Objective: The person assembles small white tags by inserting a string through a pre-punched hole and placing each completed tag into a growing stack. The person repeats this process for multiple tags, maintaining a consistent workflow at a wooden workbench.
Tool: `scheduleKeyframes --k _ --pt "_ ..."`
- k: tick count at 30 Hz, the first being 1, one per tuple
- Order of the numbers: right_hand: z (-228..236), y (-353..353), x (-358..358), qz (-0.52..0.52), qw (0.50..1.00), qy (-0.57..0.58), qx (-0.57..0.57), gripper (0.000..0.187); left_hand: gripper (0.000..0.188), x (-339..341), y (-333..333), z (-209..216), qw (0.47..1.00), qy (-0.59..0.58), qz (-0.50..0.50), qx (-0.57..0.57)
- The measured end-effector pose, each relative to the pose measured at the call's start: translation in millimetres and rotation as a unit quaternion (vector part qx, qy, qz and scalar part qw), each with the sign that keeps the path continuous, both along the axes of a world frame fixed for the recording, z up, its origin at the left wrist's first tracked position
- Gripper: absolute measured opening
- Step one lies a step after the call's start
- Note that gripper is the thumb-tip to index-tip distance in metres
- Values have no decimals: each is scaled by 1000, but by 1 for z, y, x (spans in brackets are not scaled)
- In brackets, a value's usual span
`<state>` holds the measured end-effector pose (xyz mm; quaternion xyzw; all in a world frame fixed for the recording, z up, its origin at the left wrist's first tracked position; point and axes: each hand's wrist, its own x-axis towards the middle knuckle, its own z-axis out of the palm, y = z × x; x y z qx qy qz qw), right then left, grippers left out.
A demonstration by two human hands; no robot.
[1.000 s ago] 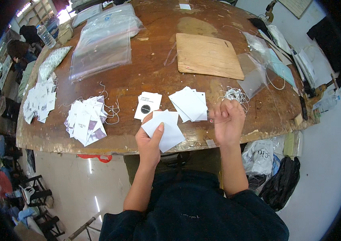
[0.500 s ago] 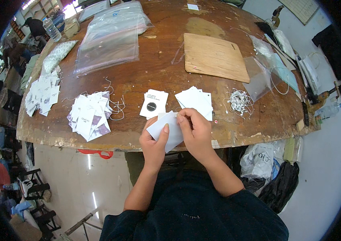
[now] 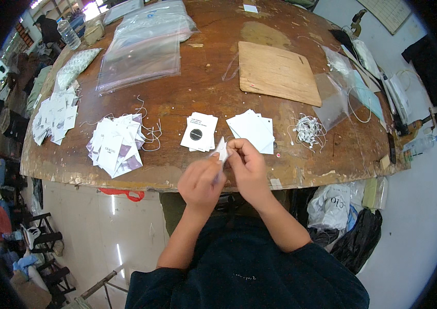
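My left hand [image 3: 200,179], a little smeared by motion, is closed around small white paper hang tags [image 3: 222,149], turned nearly edge-on at the table's near edge. The thumb and finger of my right hand [image 3: 250,167] pinch their upper right edge. Whether a string passes through the tags is hidden by my fingers. Just beyond lie a stack of printed tags with a black round mark [image 3: 200,130] and a stack of blank white tags [image 3: 252,130]. Farther right is a tangle of white tag strings [image 3: 308,130]. To the left a heap of strung tags [image 3: 117,143] spreads out.
Another tag pile [image 3: 55,117] lies at far left beside a bag of small white pieces [image 3: 75,67]. Clear plastic bags [image 3: 141,59] and a wooden board [image 3: 279,72] lie farther back on the worn wooden table [image 3: 205,100]. A water bottle [image 3: 68,35] stands back left.
The tags have turned from showing their white face to nearly edge-on. My left hand has rolled over so its back shows; my right hand keeps its pinch in about the same place.
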<state>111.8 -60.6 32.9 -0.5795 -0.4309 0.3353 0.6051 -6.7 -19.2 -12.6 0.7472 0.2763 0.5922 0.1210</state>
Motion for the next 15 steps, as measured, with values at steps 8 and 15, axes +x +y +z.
scheduleKeyframes --k 8,15 --pt "0 -5 20 70 975 197 -69 9 21 -20 0 5 966 181 53 176" --pt "0 15 74 -173 977 -122 27 19 21 -74 32 3 952 196 143 185"
